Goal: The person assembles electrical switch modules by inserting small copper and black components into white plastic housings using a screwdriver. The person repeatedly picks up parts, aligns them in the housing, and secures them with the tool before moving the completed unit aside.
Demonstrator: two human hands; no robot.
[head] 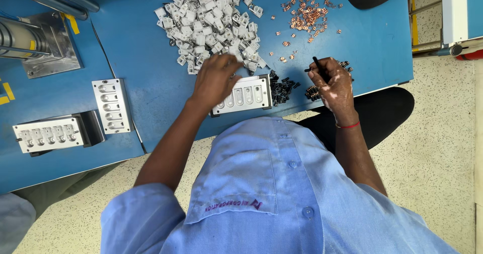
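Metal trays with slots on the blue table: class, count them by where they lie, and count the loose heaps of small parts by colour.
Slotted tray under the left hand: 1
Slotted trays at left: 2
White heap: 1
Copper heap: 1
Black heap: 1
Total: 6

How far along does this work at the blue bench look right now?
Looks done: a filled jig sits aside at left. In hand: the left hand rests on the jig in front, at the white parts pile; the right hand holds a thin black tool. Left: an unfilled jig and the large piles, including copper bits.
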